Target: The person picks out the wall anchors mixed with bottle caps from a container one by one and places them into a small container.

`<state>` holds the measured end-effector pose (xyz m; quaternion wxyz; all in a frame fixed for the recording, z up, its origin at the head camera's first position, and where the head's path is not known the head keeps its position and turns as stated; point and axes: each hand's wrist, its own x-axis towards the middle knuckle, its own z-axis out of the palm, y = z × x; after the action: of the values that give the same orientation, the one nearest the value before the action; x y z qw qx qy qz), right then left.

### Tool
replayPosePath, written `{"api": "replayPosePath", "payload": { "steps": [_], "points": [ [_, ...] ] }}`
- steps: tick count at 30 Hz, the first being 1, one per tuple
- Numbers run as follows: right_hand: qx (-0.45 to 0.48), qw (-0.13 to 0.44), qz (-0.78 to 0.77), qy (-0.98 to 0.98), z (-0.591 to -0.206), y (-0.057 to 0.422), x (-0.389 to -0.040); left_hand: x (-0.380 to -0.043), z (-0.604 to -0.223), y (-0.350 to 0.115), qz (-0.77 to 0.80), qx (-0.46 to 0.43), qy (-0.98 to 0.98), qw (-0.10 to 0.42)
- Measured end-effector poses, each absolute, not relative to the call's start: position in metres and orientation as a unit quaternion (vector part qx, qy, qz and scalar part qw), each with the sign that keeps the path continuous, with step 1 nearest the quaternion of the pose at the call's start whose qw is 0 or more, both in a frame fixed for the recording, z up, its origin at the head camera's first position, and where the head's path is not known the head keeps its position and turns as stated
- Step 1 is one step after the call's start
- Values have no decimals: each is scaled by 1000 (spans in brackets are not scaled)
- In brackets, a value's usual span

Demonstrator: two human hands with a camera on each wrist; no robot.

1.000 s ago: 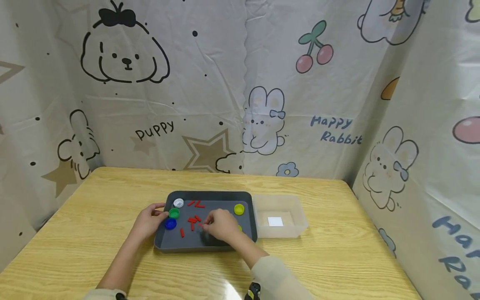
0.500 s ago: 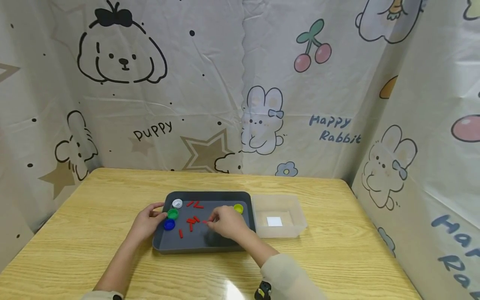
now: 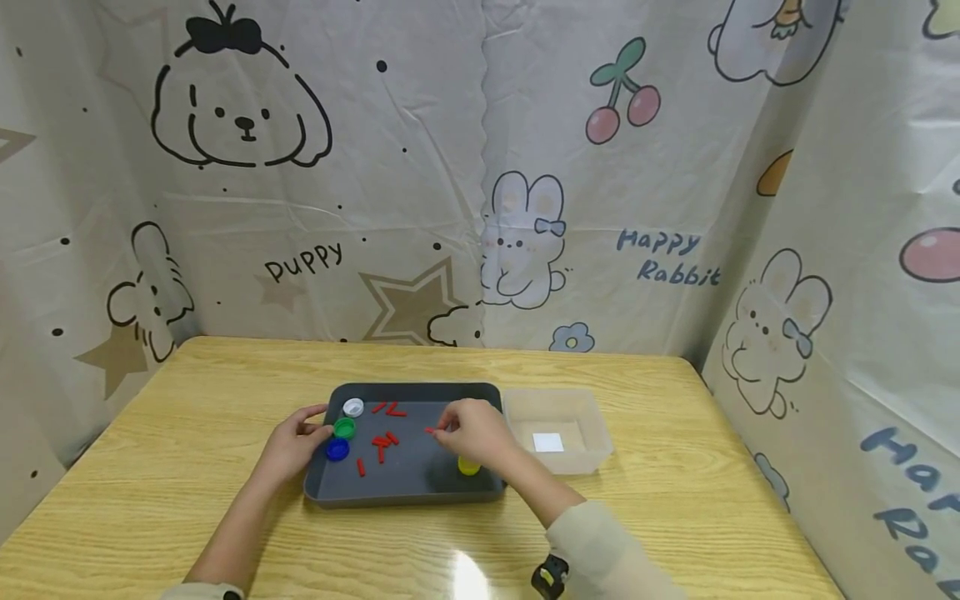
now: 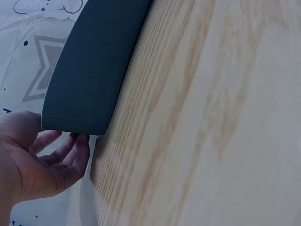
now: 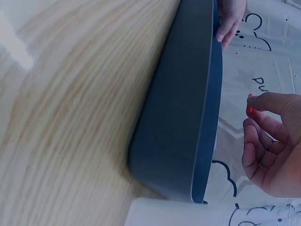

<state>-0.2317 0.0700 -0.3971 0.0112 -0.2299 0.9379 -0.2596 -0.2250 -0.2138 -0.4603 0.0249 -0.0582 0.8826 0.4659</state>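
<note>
Wooden table (image 3: 675,492): left grip (image 3: 295,440) clasps tray (image 3: 408,479), lower fingertips (image 4: 82,149) clear only in left-wrist view; right grip (image 3: 476,432) pinches red stick (image 5: 249,105).

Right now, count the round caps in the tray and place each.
4 visible: white, green and blue along the left side of the tray, yellow near right. The right grip may hide more.

The wood-grain table (image 3: 180,433) carries a dark grey tray (image 3: 408,479) and, just beside it, a translucent plastic box (image 3: 525,412).
</note>
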Motion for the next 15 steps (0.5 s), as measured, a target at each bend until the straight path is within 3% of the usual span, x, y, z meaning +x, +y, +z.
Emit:
{"api": "replayPosePath", "payload": {
  "steps": [15],
  "points": [
    [-190, 22, -257, 947, -383, 99, -240, -224, -461, -214, 466, -54, 883, 25]
  ]
}}
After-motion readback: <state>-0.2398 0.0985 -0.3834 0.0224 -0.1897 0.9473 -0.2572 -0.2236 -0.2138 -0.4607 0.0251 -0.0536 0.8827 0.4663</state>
